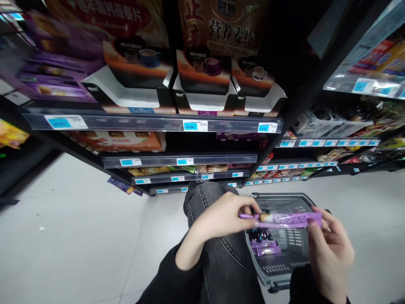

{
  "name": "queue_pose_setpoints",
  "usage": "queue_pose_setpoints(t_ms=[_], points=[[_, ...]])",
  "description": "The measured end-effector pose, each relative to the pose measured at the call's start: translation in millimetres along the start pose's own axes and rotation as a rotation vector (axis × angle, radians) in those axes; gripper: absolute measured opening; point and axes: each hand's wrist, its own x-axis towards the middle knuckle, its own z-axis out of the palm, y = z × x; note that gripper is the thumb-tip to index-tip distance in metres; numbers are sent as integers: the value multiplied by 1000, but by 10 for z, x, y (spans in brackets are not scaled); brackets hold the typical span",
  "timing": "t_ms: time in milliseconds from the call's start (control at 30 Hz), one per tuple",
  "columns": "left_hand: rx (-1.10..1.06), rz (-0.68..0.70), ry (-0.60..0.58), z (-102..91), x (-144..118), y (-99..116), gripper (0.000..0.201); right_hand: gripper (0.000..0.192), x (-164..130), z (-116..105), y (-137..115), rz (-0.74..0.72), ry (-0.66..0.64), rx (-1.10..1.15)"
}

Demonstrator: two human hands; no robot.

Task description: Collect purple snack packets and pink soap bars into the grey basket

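Note:
A slim purple packet (284,218) is stretched level between my two hands, above a grey shopping basket (264,272). My left hand (221,216) pinches its left end between thumb and fingers. At the other end, my right hand (332,247) grips it, thumb in front and fingers behind. A second purple strip runs along the packet's lower edge; whether it is a separate packet I cannot tell. Inside the basket, below the held packet, lie several similar purple packets (265,249) and some dark shiny packs (259,234).
Shelves with open-fronted cartons (136,96) and price tags (195,126) rise in front of me. Purple boxes (57,78) stand at the left, an orange carton (126,141) below. My bent knee (215,202) is beside the basket. Blue packs (125,185) jut out near the floor.

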Motion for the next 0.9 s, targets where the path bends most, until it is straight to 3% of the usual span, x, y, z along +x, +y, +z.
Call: queue_pose_setpoints(t_ms=[133,267,433,733,900], points=[[153,29,-24,238,38,185,10,53,-87,89,-170,-138,48,67],[40,57,-60,394,78,261,23,47,-108,196,-276,-146,70,195],[-202,11,-79,415,99,289,22,42,-95,269,-379,-105,103,258],[-254,-48,-102,439,126,269,28,25,-37,358,-473,-223,245,47],[-312,-128,-151,436,155,232,32,22,23,343,-499,-198,250,-34]])
